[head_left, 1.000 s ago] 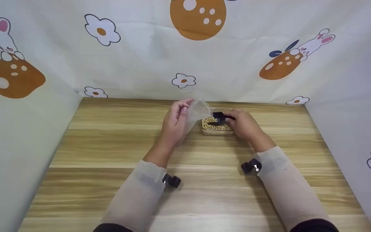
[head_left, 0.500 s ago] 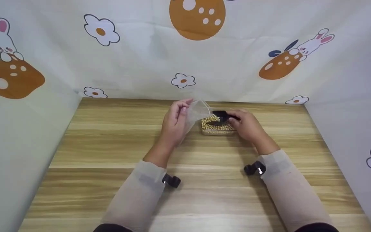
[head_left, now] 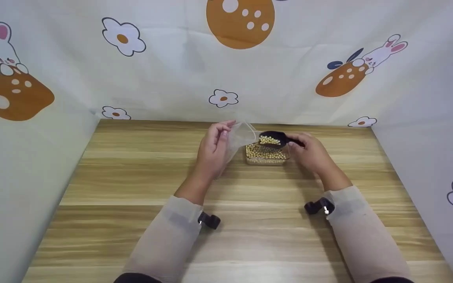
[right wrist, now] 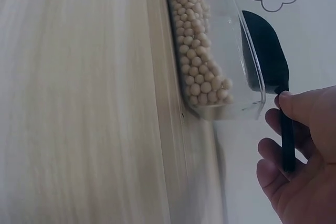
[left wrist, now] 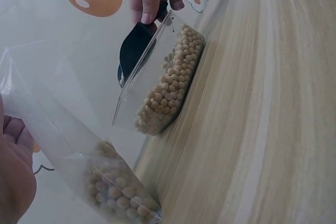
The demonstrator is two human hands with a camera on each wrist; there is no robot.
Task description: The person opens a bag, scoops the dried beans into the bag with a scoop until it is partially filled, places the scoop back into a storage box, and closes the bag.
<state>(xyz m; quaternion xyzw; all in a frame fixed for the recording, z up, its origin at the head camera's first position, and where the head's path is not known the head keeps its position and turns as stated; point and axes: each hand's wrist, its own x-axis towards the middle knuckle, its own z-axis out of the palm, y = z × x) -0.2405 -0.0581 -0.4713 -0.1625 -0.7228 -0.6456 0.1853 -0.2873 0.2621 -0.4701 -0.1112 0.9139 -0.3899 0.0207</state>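
My left hand (head_left: 212,151) holds the rim of a clear plastic bag (head_left: 243,135), its mouth spread toward the right. Round, pale yellow beans (left wrist: 119,191), perhaps soybeans, lie in the bag's bottom in the left wrist view. To the right of the bag stands a clear rectangular container (right wrist: 233,51), partly filled with the same beans (right wrist: 194,61). Over it, my right hand (head_left: 312,154) grips the handle of a black scoop (head_left: 282,138). A heap of beans (head_left: 269,140) sits in the scoop, whose front edge is near the bag's mouth.
The wooden tabletop (head_left: 250,228) spreads in front of the container. A pale cloth wall (head_left: 171,78) with orange, rabbit and flower prints rises close behind it, with more walls at both sides. Each wrist bears a black camera mount (head_left: 209,220).
My right hand has lifted the scoop out of the container's beans, drawing it up and right; it now carries a load. My left hand and the bag have stayed almost still.
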